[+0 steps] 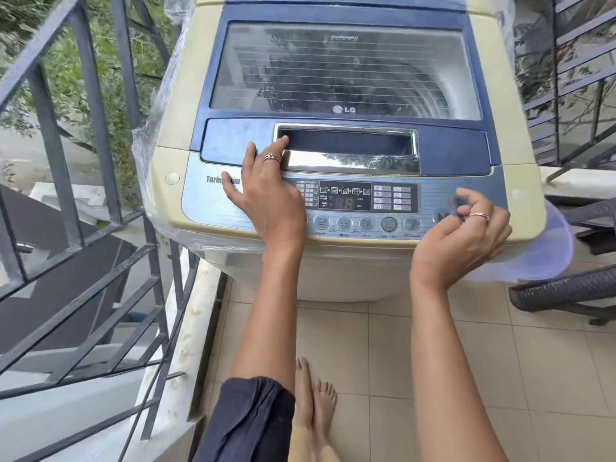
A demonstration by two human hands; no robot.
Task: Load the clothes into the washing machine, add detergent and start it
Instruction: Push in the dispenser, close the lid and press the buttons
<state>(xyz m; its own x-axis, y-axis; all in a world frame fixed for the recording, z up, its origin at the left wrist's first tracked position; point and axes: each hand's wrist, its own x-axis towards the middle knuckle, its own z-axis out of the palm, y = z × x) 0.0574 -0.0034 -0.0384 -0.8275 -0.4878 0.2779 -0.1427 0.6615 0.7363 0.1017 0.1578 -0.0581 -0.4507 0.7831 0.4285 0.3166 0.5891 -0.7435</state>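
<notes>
Lid (346, 68) down, display (345, 203) lit. Left hand (266, 195) flat on the washing machine (180, 95), empty; right hand (466, 235) curled, empty, at the right-end button (457, 199). Best press once, squarely.

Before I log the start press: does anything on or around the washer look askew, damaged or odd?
Nothing serious. The washer lid lies shut and level. Clear plastic wrap hangs crumpled and loose off its left side, and a translucent bluish plastic piece juts out beside the front right corner.

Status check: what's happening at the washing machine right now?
Left hand flat across lid front and panel. Right hand curled, fingertip at right-end button. Lid closed, display lit. Nothing in the way.
</notes>
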